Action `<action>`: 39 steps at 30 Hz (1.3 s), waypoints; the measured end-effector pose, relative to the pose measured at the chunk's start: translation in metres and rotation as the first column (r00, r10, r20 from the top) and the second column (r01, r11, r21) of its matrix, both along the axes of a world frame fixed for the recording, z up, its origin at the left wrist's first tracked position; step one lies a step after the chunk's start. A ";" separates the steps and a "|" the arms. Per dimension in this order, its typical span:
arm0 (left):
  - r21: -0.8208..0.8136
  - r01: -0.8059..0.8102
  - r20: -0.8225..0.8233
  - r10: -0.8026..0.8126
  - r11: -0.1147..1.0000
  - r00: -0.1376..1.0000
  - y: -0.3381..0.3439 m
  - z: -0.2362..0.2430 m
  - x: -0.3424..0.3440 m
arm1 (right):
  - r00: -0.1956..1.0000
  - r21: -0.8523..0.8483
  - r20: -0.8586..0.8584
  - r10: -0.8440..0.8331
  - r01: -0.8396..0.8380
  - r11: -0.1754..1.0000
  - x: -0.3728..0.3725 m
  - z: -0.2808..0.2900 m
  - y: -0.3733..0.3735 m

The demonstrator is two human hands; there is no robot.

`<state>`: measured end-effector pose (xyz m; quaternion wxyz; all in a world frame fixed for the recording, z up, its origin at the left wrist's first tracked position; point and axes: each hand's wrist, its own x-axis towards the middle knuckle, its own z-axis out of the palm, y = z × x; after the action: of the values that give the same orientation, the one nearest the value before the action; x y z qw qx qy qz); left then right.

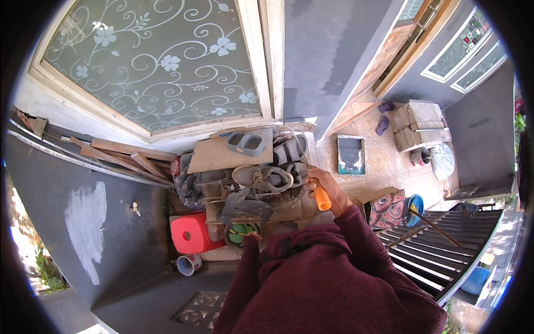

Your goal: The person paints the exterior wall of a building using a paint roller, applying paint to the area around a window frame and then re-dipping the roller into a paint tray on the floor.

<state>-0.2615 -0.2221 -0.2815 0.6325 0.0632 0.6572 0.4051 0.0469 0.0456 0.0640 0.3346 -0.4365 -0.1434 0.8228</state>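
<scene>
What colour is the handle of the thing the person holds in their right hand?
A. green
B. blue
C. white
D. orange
D: the right hand is closed around a tool with an orange handle, held beside the grey shoe on the cluttered rack.
</scene>
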 end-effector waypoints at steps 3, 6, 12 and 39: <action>-0.090 -0.045 0.010 0.046 0.995 0.999 0.007 0.002 0.007 | 1.000 -0.005 0.021 -0.006 0.006 1.000 -0.004 -0.013 0.004; -0.153 -0.117 0.048 0.126 0.981 0.991 0.014 0.014 0.010 | 0.999 0.006 0.053 -0.003 0.002 1.000 -0.008 -0.025 0.009; -0.080 -0.156 0.039 0.160 0.984 0.986 0.021 0.029 0.015 | 0.999 -0.012 0.031 -0.010 0.011 1.000 -0.003 -0.005 0.000; -0.142 -0.087 0.003 0.088 0.986 0.996 0.028 0.040 0.022 | 1.000 -0.124 -0.004 -0.002 0.001 0.992 0.033 0.011 -0.016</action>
<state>-0.2395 -0.1945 -0.2417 0.6200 -0.0127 0.6836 0.3850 0.0796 0.0300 0.0749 0.3078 -0.4547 -0.0909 0.8308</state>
